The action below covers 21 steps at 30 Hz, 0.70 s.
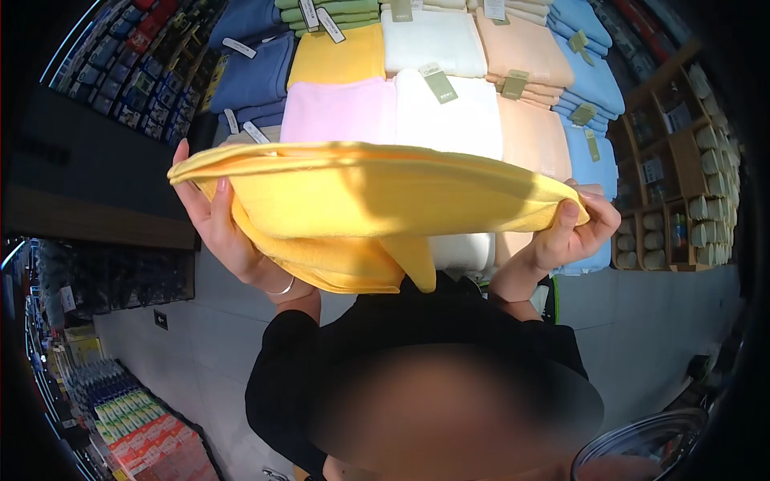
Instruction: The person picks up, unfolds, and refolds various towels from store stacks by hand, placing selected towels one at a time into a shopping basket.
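Note:
A yellow towel [321,196] is stretched sideways between my two hands, partly folded, with a loose corner hanging below its middle. At its left end my left hand [220,220] grips the edge between thumb and fingers, a thin bracelet on the wrist. My right hand [573,228] pinches the right end, thumb in front and fingers curled behind. Beyond the towel lie stacks of folded towels: pink [337,112], white [469,120], peach [533,140] and blue [592,164]. The held towel hides part of these stacks.
Farther back are dark blue towels [253,76] and another yellow stack [341,54], several with tags. Wooden shelves [682,184] with rolled goods stand at the right. Packaged goods [148,425] sit low at the left, beside the grey tiled floor [200,353].

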Each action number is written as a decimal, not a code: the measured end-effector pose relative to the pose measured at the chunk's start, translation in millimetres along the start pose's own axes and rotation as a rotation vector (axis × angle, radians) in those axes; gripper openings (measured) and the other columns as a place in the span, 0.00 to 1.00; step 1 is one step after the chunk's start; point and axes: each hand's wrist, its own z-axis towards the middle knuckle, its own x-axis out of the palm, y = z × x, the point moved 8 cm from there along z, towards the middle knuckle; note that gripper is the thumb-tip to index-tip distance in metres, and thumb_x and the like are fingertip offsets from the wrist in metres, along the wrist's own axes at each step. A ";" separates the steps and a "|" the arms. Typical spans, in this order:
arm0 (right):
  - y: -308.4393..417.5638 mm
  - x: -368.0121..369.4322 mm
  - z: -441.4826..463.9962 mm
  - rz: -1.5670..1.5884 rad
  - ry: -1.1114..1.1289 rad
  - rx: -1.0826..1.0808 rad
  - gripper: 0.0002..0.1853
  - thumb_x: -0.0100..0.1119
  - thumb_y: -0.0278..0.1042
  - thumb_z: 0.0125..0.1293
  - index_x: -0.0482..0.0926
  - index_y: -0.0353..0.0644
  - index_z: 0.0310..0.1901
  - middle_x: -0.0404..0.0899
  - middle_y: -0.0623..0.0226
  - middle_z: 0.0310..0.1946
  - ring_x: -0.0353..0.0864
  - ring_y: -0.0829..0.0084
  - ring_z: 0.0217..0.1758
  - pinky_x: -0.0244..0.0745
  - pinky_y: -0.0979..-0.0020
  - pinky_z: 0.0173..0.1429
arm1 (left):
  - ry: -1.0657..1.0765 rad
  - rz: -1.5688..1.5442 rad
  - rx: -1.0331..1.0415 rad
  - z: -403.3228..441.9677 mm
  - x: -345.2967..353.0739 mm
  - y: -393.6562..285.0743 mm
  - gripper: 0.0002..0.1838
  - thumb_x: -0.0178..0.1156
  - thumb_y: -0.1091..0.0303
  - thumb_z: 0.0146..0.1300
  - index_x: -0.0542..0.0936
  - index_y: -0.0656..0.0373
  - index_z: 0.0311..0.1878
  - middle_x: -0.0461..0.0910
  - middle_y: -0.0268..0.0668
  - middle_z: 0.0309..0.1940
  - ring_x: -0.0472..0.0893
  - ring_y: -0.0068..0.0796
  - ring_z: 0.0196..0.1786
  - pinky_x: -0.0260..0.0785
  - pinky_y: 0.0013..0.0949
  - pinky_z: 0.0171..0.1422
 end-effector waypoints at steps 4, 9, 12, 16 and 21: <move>-29.4 -13.8 8.6 -0.185 0.104 0.055 0.11 0.61 0.20 0.58 0.68 0.36 0.37 0.69 0.66 0.25 0.65 0.79 0.28 0.62 0.79 0.34 | 0.301 -0.015 -0.084 18.4 5.2 49.0 0.29 0.48 0.86 0.55 0.62 0.60 0.63 0.67 0.44 0.57 0.70 0.33 0.58 0.62 0.31 0.63; -77.1 -27.2 -8.4 -0.236 0.345 0.342 0.13 0.67 0.19 0.50 0.69 0.38 0.29 0.68 0.71 0.22 0.65 0.81 0.26 0.60 0.80 0.31 | 0.743 0.242 -0.070 7.2 26.7 80.1 0.14 0.55 0.87 0.54 0.75 0.67 0.45 0.68 0.39 0.50 0.71 0.22 0.47 0.66 0.22 0.49; -83.6 -28.7 -14.8 -0.227 0.427 0.386 0.14 0.69 0.20 0.47 0.69 0.38 0.26 0.68 0.70 0.22 0.66 0.81 0.26 0.60 0.80 0.31 | 0.749 0.408 -0.097 2.7 22.0 90.0 0.08 0.60 0.85 0.53 0.78 0.68 0.38 0.70 0.38 0.45 0.72 0.21 0.43 0.66 0.21 0.43; -95.5 -30.5 -28.3 -0.199 0.596 0.482 0.16 0.72 0.23 0.44 0.69 0.38 0.24 0.69 0.70 0.23 0.67 0.79 0.28 0.61 0.78 0.32 | 0.806 0.447 -0.124 1.6 14.7 94.0 0.06 0.66 0.81 0.49 0.79 0.67 0.30 0.72 0.36 0.36 0.73 0.22 0.39 0.64 0.22 0.38; -85.6 -21.6 -42.9 -0.110 0.884 0.478 0.15 0.72 0.25 0.43 0.71 0.36 0.23 0.72 0.67 0.26 0.71 0.74 0.30 0.65 0.75 0.35 | 0.728 0.420 0.042 4.4 2.5 77.5 0.08 0.71 0.80 0.41 0.79 0.67 0.23 0.71 0.33 0.30 0.70 0.21 0.33 0.60 0.21 0.34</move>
